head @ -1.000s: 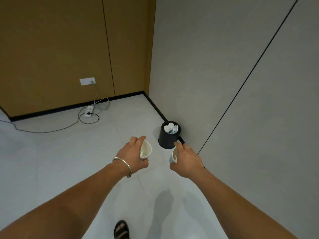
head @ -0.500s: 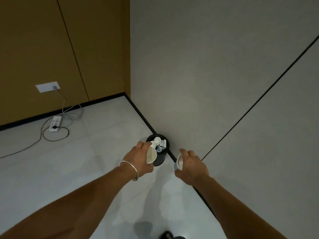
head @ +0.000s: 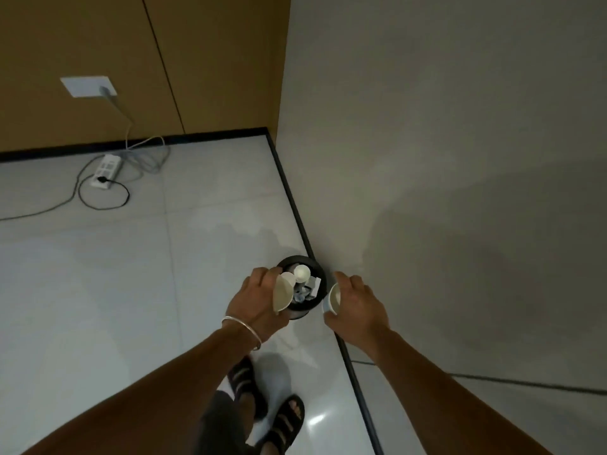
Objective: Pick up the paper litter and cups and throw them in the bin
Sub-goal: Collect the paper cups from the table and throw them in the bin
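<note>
One small round black bin [head: 297,259] on the pale tiled floor [head: 131,290] by the wall, and two cups to drop in it

The left hand [head: 254,303] has its fingers [head: 261,274] curled round a cream paper cup [head: 283,295], tipped sideways right over the bin's mouth, so that hand's nearer. The right hand [head: 358,305] grips a white paper cup [head: 335,298] just beside the rim.

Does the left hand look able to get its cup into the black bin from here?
Probably yes. The left hand grips its paper cup over the bin at its left rim, nothing between them. The bin looks fairly full of litter, so the cup may sit on top.
</note>
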The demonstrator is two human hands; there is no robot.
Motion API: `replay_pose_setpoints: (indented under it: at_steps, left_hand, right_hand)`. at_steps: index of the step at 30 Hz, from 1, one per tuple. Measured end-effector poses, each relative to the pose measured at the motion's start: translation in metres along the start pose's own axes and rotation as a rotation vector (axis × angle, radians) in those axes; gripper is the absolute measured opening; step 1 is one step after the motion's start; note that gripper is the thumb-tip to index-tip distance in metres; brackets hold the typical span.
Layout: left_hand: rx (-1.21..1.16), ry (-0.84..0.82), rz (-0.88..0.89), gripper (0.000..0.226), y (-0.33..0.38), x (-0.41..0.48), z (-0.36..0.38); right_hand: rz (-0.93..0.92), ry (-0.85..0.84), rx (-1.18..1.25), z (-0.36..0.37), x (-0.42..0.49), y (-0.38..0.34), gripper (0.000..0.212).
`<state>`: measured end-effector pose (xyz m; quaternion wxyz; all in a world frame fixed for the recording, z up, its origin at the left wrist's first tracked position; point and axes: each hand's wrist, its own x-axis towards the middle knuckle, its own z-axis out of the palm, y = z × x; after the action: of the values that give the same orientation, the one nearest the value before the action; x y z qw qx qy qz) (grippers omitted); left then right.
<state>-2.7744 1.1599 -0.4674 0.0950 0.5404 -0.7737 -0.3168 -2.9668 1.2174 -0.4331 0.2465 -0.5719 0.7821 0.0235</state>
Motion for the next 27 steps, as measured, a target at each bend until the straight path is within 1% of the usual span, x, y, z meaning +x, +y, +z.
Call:
replay_pose_setpoints:
  at_steps: [4, 7, 9, 13, 16, 19, 22, 24, 25, 27]
  left_hand:
    - [-0.072, 0.03, -0.147, 0.08, -0.028, 0.054, 0.034]
    - [-0.136, 0.019, -0.179, 0.084, -0.057, 0.099, 0.071]
    - [-0.104, 0.014, -0.149, 0.083, -0.078, 0.129, 0.107]
    - [-0.127, -0.02, -0.208, 0.082, -0.11, 0.183, 0.186]
    - [-0.128, -0.011, -0.244, 0.084, -0.136, 0.219, 0.249]
    - [-0.073, -0.019, -0.22, 0.081, -0.164, 0.247, 0.307]
    - [0.016, -0.05, -0.182, 0.081, -0.188, 0.252, 0.353]
    - [0.052, -0.009, -0.158, 0.083, -0.201, 0.249, 0.375]
    - [0.077, 0.026, -0.142, 0.084, -0.206, 0.247, 0.383]
    - [0.143, 0.057, -0.124, 0.086, -0.213, 0.245, 0.396]
  right_hand:
    - [0.0, -0.055, 0.008, 0.019, 0.075, 0.014, 0.082]
    - [-0.009, -0.064, 0.03, 0.048, 0.137, 0.024, 0.083]
    - [-0.026, -0.05, 0.021, 0.075, 0.181, 0.032, 0.083]
    - [-0.077, -0.074, 0.015, 0.145, 0.266, 0.051, 0.083]
    - [-0.132, -0.118, -0.017, 0.203, 0.32, 0.074, 0.086]
    - [-0.17, -0.159, -0.075, 0.256, 0.362, 0.103, 0.09]
    - [-0.219, -0.195, -0.081, 0.299, 0.385, 0.125, 0.091]
    - [-0.258, -0.201, -0.096, 0.32, 0.394, 0.133, 0.09]
    - [-0.283, -0.185, -0.101, 0.328, 0.396, 0.135, 0.09]
    - [-0.35, -0.086, -0.133, 0.34, 0.398, 0.137, 0.091]
